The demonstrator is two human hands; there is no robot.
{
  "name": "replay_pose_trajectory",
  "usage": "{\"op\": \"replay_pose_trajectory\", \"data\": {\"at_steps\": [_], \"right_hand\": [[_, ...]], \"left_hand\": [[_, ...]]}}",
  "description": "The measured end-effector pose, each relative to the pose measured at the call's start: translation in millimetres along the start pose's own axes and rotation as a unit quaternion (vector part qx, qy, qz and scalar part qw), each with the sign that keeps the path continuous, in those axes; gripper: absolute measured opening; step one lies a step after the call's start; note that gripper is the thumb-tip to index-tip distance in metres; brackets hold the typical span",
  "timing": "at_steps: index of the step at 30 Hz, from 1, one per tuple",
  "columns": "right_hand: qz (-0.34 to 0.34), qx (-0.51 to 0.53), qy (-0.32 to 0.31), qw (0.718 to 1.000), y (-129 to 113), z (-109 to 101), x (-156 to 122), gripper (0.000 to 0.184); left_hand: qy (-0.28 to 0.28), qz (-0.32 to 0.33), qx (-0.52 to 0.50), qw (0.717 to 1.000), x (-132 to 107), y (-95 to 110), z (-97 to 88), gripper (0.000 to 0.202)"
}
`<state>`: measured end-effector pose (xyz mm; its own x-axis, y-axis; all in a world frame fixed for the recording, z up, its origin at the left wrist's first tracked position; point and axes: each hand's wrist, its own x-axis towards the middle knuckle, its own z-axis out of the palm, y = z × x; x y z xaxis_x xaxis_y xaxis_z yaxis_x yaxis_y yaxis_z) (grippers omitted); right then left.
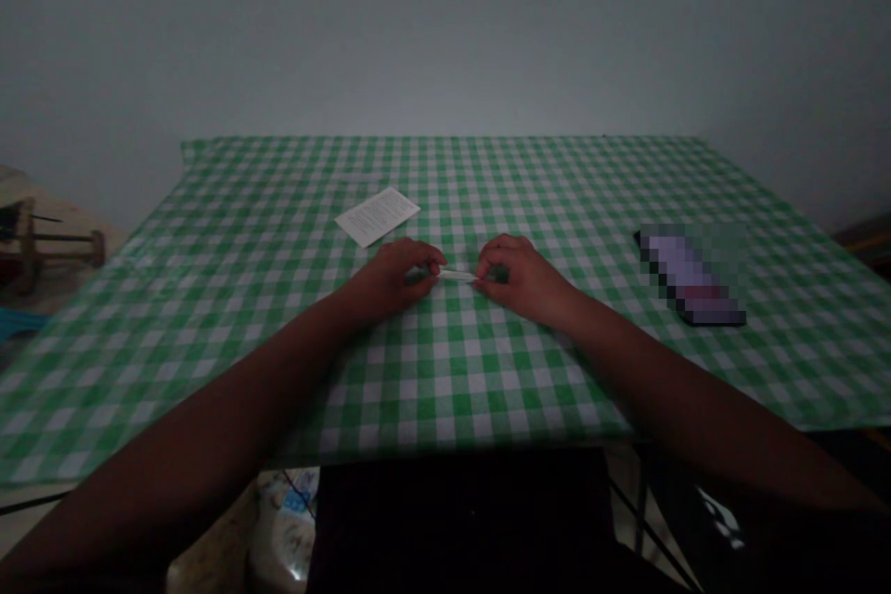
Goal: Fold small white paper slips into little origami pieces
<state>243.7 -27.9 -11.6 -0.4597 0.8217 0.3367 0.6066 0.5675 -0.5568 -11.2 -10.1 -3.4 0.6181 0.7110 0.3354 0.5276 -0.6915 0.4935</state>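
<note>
Grips a white strip (458, 275) at the middle of the green-checked worktop (243, 316), with left hand (391, 278) and right hand (523, 280) pinching its ends. Paper card (377, 215) toward the far edge; bare pale wall (445, 37) behind.

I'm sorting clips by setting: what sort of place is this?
Likely a dim home room: green-and-white checked tablecloth bearing a printed white paper sheet, plain pale wall behind.

A table (800, 362) under a green-and-white checked cloth (209, 316). On it: a printed white sheet of paper (377, 215) toward the back, a thin white strip (458, 275) at the centre, a dark flat object (689, 283) at right.
</note>
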Motion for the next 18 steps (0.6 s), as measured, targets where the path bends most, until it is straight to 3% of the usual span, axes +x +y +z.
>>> {"op": "replay_pose_trajectory", "data": {"at_steps": [5,13,18], "right_hand": [[-0.012,0.004,0.0,1.0,2,0,0,0.008],[-0.035,-0.019,0.021,0.999,-8,0,1,0.012],[-0.059,-0.019,0.065,0.996,-11,-2,0,0.005]], "left_hand": [[-0.025,0.011,0.053,0.998,2,-1,3.5,0.022],[-0.011,0.015,0.084,0.996,3,10,7.4,0.02],[0.052,0.047,0.104,0.992,1,16,0.9,0.013]]}}
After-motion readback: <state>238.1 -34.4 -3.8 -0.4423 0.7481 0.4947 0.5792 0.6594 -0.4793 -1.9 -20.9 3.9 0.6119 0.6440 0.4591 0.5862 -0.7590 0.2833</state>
